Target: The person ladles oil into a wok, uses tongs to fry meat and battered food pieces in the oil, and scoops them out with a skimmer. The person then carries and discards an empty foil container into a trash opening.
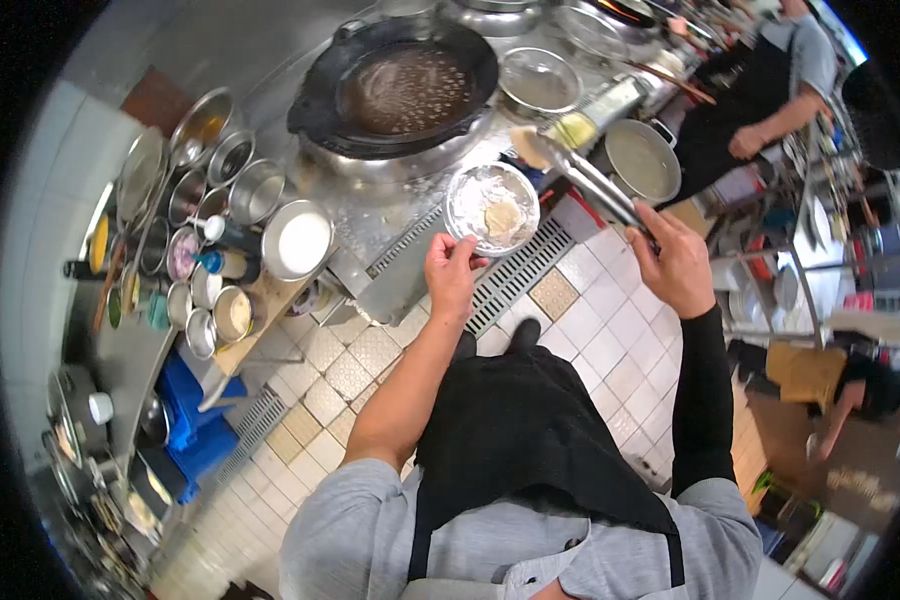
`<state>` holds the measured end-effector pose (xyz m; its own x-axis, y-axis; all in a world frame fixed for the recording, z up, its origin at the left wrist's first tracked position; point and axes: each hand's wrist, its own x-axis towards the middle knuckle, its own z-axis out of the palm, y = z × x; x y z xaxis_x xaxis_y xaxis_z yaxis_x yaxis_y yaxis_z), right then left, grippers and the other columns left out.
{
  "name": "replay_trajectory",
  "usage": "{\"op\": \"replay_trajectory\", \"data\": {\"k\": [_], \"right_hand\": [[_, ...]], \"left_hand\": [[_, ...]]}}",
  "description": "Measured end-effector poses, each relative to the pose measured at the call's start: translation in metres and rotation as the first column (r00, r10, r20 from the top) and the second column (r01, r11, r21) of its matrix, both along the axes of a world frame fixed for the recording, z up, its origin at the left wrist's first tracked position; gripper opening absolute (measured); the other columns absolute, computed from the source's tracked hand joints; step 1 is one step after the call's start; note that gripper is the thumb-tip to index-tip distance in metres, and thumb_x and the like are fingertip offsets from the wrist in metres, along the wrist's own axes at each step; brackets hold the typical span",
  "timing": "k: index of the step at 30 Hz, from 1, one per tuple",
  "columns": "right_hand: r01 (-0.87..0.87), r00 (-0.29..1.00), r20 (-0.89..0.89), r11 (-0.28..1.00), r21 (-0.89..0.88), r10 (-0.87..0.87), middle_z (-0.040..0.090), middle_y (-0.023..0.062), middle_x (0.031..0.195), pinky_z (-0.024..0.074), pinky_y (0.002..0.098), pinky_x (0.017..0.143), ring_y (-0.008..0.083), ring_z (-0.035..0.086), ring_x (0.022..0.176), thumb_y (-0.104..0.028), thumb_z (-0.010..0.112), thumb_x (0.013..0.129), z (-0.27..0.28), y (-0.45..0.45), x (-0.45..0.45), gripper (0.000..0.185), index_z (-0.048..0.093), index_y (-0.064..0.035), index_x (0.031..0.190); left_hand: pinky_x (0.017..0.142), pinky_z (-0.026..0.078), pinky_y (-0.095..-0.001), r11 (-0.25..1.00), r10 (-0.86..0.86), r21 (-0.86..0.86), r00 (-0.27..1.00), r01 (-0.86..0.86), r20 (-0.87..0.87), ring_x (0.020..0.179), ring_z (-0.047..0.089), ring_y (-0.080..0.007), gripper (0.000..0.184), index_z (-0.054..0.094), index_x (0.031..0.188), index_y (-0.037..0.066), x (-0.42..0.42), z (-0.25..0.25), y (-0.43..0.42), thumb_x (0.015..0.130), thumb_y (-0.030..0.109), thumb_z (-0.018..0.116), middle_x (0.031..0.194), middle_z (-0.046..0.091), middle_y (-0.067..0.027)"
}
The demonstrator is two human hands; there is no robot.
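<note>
My left hand (452, 275) grips the near rim of a small metal bowl (452, 222), thumb and fingers pinched on it. White powder coats the inside of this bowl, and a pale flat piece of food (503, 218) lies in it. In my right hand (678, 265) is a pair of metal tongs (602, 185), pointing up and to the left. A beige piece of food (529, 148) is at the tongs' tips, above the bowl's far right side. Beyond the bowl stands a large black wok (320, 105) with bubbling brown liquid in it.
Several metal bowls, one with white liquid (302, 243), crowd the counter on the left. A strainer (540, 80) sits right of the wok, and a pot (645, 160) stands right of the tongs. A co-worker in a black apron (735, 100) is at the upper right.
</note>
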<state>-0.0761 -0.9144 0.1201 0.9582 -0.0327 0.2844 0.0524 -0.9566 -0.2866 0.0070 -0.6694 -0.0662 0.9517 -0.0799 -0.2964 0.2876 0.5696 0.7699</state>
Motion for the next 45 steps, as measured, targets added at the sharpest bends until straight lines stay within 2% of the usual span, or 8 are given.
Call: {"op": "replay_trajectory", "data": {"k": [7,10,17,21,24,30,33,45], "right_hand": [[-0.232,0.971,0.031,0.967,-0.107,0.236,0.064,0.0177,0.085,0.0495,0.0472,0.069,0.0384,0.063,0.077,-0.025,0.057,0.084,-0.034,-0.016,0.176,0.028,0.063,-0.0057,0.103],[-0.292,0.943,-0.231,0.928,-0.23,0.24,0.067,0.0205,0.088,0.0509,0.0476,0.075,0.0388,0.064,0.083,-0.026,0.053,0.084,-0.046,-0.013,0.251,0.025,0.063,-0.0038,0.089],[-0.479,0.862,-0.361,0.806,-0.348,0.356,0.068,0.0215,0.085,0.0527,0.0463,0.076,0.0372,0.066,0.085,-0.021,0.052,0.081,-0.095,-0.017,0.364,0.025,0.069,-0.0023,0.083],[-0.511,0.852,-0.343,0.772,-0.379,0.395,0.067,0.021,0.087,0.0529,0.0475,0.074,0.0376,0.066,0.083,-0.027,0.056,0.082,-0.063,-0.021,0.372,0.029,0.067,-0.001,0.09],[-0.657,0.75,-0.215,0.672,-0.342,0.625,0.064,0.0174,0.085,0.0503,0.0461,0.068,0.0357,0.064,0.078,-0.026,0.061,0.081,-0.02,-0.028,0.355,0.036,0.062,-0.0049,0.109],[-0.853,0.494,-0.368,0.356,-0.382,0.788,0.061,0.0098,0.086,0.0494,0.0414,0.062,0.0304,0.063,0.072,-0.027,0.064,0.078,0.044,0.009,0.299,0.042,0.061,-0.0065,0.114],[-0.84,0.499,-0.398,0.317,-0.44,0.77,0.061,0.0086,0.086,0.0489,0.0406,0.061,0.0289,0.063,0.071,-0.027,0.065,0.077,0.038,0.025,0.299,0.045,0.06,-0.0066,0.116],[-0.808,0.577,-0.274,0.487,-0.333,0.77,0.062,0.0141,0.085,0.048,0.0432,0.065,0.0348,0.061,0.073,-0.025,0.066,0.079,0.052,0.031,0.315,0.044,0.06,-0.004,0.117]], "left_hand": [[0.056,0.051,-0.0259,0.956,0.287,0.071,0.958,-0.286,-0.002,0.06,0.054,-0.0091,0.019,0.046,0.079,0.01,0.03,-0.008,0.025,0.087,0.008,0.062,0.071,0.056,-0.0013],[0.056,0.051,-0.0262,0.909,0.408,0.093,0.913,-0.406,0.006,0.06,0.053,-0.0098,0.019,0.047,0.077,0.01,0.04,-0.007,0.024,0.087,0.008,0.063,0.07,0.055,-0.0016],[0.057,0.05,-0.0274,0.789,0.608,0.1,0.794,-0.606,0.018,0.062,0.053,-0.01,0.018,0.048,0.077,0.009,0.048,0.008,0.002,0.087,0.006,0.063,0.072,0.055,-0.0019],[0.057,0.05,-0.0275,0.757,0.649,0.095,0.761,-0.646,0.002,0.064,0.054,-0.0107,0.018,0.047,0.076,0.009,0.06,0.008,-0.005,0.087,0.005,0.062,0.073,0.056,-0.0025],[0.056,0.05,-0.0273,0.748,0.662,0.09,0.75,-0.658,-0.017,0.062,0.055,-0.0119,0.018,0.047,0.076,0.008,0.073,0.003,-0.003,0.087,0.005,0.062,0.072,0.057,-0.0038],[0.051,0.048,-0.0262,0.8,0.597,0.09,0.801,-0.593,-0.033,0.055,0.053,-0.0119,0.017,0.049,0.077,0.007,0.095,-0.003,0.01,0.085,0.005,0.064,0.068,0.055,-0.003],[0.051,0.048,-0.0262,0.822,0.568,0.071,0.823,-0.565,-0.023,0.055,0.053,-0.0119,0.017,0.049,0.077,0.008,0.104,-0.003,0.015,0.084,0.005,0.064,0.068,0.054,-0.0026],[0.05,0.05,-0.0266,0.818,0.575,0.009,0.817,-0.575,-0.044,0.055,0.054,-0.012,0.018,0.048,0.075,0.008,0.114,-0.002,0.04,0.084,0.005,0.064,0.068,0.054,-0.0026]]}}
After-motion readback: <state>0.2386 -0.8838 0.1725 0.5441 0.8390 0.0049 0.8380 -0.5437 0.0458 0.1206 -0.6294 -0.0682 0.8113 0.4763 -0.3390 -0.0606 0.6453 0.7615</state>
